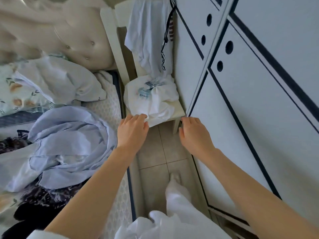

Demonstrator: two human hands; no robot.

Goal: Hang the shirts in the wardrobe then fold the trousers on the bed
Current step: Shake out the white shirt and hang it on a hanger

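A light blue shirt [69,145] lies crumpled on the bed [112,107] at my left, over dark patterned garments [43,195]. The white wardrobe [250,100] with dark trim fills the right side, its doors closed. My left hand [132,131] reaches forward, fingers touching the edge of a white plastic bag [153,99] on a chair. My right hand [194,133] is at the wardrobe door's edge near the chair's front leg, its fingers bent; whether it holds the edge is unclear.
A cream chair [179,111] stands in the narrow gap between bed and wardrobe, with a white garment [148,35] draped on its back. Tiled floor [155,157] runs between them. A padded headboard [69,31] and floral pillow [20,94] sit at upper left.
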